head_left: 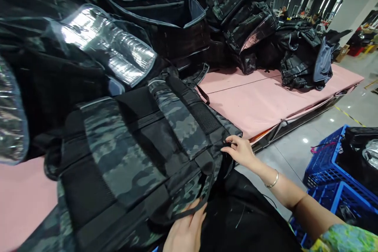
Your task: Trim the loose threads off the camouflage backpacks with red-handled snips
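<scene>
A black and dark camouflage backpack (153, 141) lies in front of me with its shoulder straps facing up. My right hand (240, 150) pinches the right side edge of the backpack between thumb and fingers; a small dark part there is too small to name. At the near edge, my left hand (185, 226) has its fingers closed about a thin black webbing strap (177, 216) that crosses over them. Some of the left fingers are hidden by the strap and the fabric. Black cloth (242, 212) hangs close beside both hands.
More black camouflage bags, including an open bag (153, 12) and a silver-lined flap (112, 43), are heaped behind. A pink-covered table (251, 98) runs to the right, bearing another bag (304, 59). Blue crates (325, 161) stand on the floor at right.
</scene>
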Tool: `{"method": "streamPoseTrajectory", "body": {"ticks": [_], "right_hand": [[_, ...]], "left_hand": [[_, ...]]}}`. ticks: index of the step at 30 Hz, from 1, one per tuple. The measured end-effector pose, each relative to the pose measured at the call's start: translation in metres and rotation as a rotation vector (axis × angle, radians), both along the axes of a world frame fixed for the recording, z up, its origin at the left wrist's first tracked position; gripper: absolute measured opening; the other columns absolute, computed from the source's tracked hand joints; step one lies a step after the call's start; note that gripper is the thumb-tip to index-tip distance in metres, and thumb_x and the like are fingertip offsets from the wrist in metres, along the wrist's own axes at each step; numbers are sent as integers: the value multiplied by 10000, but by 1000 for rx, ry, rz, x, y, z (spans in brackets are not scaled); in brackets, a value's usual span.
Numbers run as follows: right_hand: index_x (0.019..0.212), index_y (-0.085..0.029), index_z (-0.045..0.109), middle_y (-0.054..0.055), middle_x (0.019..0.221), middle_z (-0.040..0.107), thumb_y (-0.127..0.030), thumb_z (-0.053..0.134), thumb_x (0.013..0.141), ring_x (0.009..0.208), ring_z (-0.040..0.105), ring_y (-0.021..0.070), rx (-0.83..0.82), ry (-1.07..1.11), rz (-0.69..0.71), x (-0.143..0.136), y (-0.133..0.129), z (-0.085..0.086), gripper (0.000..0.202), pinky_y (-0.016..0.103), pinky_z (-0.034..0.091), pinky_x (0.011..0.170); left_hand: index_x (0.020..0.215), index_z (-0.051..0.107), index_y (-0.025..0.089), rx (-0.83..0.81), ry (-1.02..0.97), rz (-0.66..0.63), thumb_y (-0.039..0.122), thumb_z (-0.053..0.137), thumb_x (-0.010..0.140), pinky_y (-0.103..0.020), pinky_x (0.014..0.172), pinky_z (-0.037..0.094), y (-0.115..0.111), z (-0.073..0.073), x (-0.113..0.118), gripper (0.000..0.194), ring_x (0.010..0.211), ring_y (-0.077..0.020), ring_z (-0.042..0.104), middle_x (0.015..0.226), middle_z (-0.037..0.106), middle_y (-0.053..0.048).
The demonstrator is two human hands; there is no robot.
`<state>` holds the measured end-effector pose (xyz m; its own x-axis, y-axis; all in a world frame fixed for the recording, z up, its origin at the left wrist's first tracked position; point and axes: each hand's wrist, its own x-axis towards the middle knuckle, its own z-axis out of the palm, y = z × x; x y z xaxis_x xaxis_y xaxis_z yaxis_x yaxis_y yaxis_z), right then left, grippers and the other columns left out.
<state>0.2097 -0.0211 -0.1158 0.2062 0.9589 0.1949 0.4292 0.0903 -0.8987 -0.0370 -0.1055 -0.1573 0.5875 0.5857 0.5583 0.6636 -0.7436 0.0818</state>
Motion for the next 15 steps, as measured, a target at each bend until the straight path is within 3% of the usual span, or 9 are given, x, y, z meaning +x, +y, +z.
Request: {"method": "streamPoseTrajectory", "body": {"ticks": [2, 3, 6, 10, 13, 15], "right_hand": [[726, -184, 572, -34, 646, 515, -442, 626, 714, 570, 442, 96, 14, 131, 24, -6, 3, 3, 264, 219, 372, 553], [705, -185, 542, -39, 636, 496, -457, 618, 716, 559, 426, 89, 13, 231, 31, -7, 4, 4, 282, 209, 359, 530], [685, -192, 463, -68, 584, 410, -483, 617, 710, 466, 311, 52, -55, 549, 138, -6, 4, 12, 330, 179, 265, 424], [668, -193, 423, -110, 503, 314, -457, 691, 667, 398, 195, 21, -125, 829, 297, 7, 5, 29, 376, 160, 155, 368], [614, -198, 388, -134, 444, 213, -449, 731, 618, 379, 159, 19, -245, 1007, 212, 25, 13, 34, 425, 152, 157, 352], [587, -202, 374, -140, 425, 185, -451, 737, 591, 373, 154, 21, -349, 1060, 156, 38, 18, 25, 439, 154, 172, 343]], "left_hand": [[1187, 511, 152, 20, -24, -16, 150, 492, 834, -346, 869, 479, 17, 28, 14, 354, 1055, -241, 584, 1164, 605, -147], [1229, 480, 140, 59, -44, 36, 164, 513, 829, -388, 905, 461, 25, 41, 16, 402, 1090, -265, 563, 1187, 590, -163], [1252, 476, 135, 160, 72, 175, 289, 579, 806, -455, 851, 469, 49, 69, 14, 483, 1039, -328, 579, 1165, 603, -183], [1263, 487, 204, 310, 134, 176, 240, 625, 779, -367, 794, 480, 66, 75, 5, 505, 864, -247, 648, 1046, 685, -92], [1305, 451, 190, 410, 86, 129, 150, 648, 749, -316, 767, 483, 68, 79, -2, 591, 766, -199, 662, 930, 721, -52], [1306, 455, 173, 441, 66, 106, 110, 655, 730, -313, 734, 489, 68, 84, -6, 613, 719, -195, 661, 873, 729, -48]]}}
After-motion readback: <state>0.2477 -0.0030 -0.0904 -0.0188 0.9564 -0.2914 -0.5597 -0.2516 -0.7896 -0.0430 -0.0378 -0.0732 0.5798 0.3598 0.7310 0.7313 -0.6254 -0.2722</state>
